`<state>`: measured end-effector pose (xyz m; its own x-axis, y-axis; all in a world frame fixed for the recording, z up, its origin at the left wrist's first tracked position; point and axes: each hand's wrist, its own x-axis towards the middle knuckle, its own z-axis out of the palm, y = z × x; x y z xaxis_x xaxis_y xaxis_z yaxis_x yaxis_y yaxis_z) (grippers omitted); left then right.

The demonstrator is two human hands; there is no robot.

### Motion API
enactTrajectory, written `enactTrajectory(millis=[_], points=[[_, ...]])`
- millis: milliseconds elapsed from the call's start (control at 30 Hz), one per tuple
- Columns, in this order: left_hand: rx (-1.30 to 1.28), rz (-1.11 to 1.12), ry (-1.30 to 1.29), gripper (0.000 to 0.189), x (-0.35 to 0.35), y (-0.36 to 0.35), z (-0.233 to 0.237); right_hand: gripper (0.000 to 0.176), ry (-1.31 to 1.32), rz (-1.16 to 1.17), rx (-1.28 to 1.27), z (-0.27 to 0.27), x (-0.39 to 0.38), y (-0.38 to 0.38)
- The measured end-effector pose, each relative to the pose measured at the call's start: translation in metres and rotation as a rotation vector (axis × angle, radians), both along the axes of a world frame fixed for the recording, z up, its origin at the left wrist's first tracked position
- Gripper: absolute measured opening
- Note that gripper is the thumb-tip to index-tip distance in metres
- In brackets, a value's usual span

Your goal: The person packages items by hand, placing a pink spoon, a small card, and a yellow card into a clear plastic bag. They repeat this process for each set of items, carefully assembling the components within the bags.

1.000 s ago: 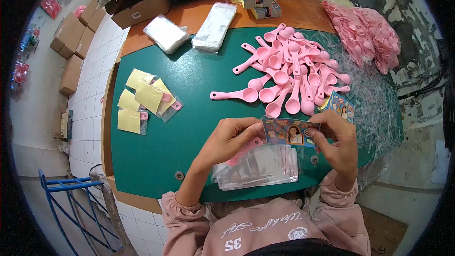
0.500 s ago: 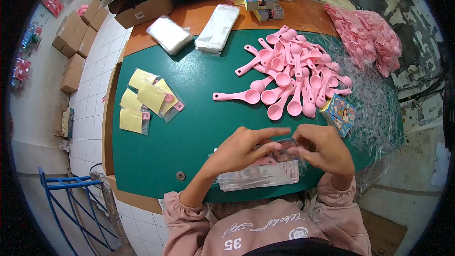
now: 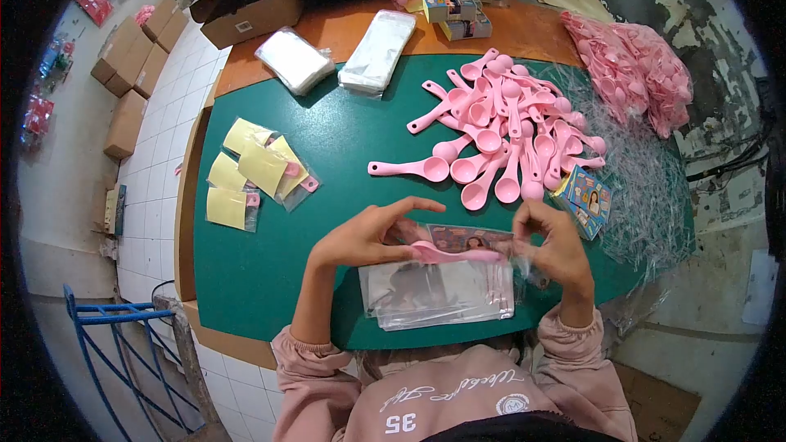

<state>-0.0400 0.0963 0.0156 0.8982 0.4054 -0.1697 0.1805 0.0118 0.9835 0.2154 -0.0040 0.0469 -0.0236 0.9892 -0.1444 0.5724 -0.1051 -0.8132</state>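
In front of me, a clear plastic bag [image 3: 499, 238] with a dark picture card in it is stretched between my hands. A pink measuring spoon [image 3: 458, 255] lies along it, seemingly inside. My left hand [image 3: 368, 235] grips the bag's left end by the spoon, its index finger stretched out. My right hand [image 3: 557, 247] pinches the right end between thumb and fingers. Just below lies a stack of clear bags [image 3: 442, 299]. Beyond my right hand are picture cards [image 3: 588, 199] and a heap of pink measuring spoons [image 3: 508, 127].
Filled bags with yellow cards [image 3: 226, 208] lie on the left of the green table [image 3: 327, 160]. Two stacks of bags [image 3: 378, 51] sit at the back, near bundled cards [image 3: 450, 5]. Clear shredded plastic [image 3: 647, 188] and bagged pink spoons [image 3: 634, 74] line the right side.
My left hand has moved left, away from my right hand. The bag is now spread out flatter, so its card and the spoon show more fully.
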Motion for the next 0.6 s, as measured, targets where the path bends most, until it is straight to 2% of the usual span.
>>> enactTrajectory(millis=[67, 100, 167, 267, 300, 367, 400, 467, 500, 533, 567, 600], points=[[-0.052, 0.018, -0.02, 0.064, 0.002, 0.0, -0.003, 0.017, 0.307, 0.082, 0.165, -0.009, -0.004, 0.002], [-0.087, -0.005, -0.053, 0.064, 0.002, 0.0, -0.004, 0.017, 0.306, 0.08, 0.166, -0.007, -0.003, 0.001], [-0.124, -0.03, -0.085, 0.064, 0.003, -0.001, -0.003, 0.019, 0.309, 0.072, -0.11, -0.001, -0.001, -0.001], [-0.177, -0.013, -0.104, 0.062, 0.004, -0.01, 0.002, 0.017, 0.222, 0.027, -0.084, -0.009, -0.003, -0.001], [0.046, 0.15, -0.056, 0.062, 0.007, -0.02, 0.001, 0.017, 0.221, 0.024, -0.081, -0.008, -0.006, -0.001], [0.434, 0.502, 0.136, 0.058, 0.015, -0.045, 0.002, 0.019, 0.032, -0.052, 0.146, -0.003, -0.018, -0.003], [0.432, 0.495, 0.136, 0.058, 0.017, -0.061, 0.002, 0.019, 0.032, -0.058, 0.144, 0.0, -0.025, -0.004], [-0.062, 0.669, 0.031, 0.06, 0.017, -0.092, 0.001, 0.023, 0.035, 0.016, 0.315, 0.004, -0.038, -0.006], [-0.229, 0.631, 0.009, 0.06, 0.015, -0.108, -0.004, 0.032, 0.043, 0.191, 0.295, 0.001, -0.038, -0.009], [-0.399, 0.595, -0.014, 0.06, 0.015, -0.12, -0.009, 0.032, 0.048, 0.199, 0.288, 0.001, -0.041, -0.012], [-0.701, 0.601, -0.332, 0.06, 0.019, -0.131, -0.007, 0.036, 0.016, 0.357, 0.258, 0.005, -0.044, -0.017], [-0.709, 0.612, -0.331, 0.06, 0.018, -0.135, -0.009, 0.039, -0.018, 0.516, 0.229, 0.008, -0.047, -0.021]])
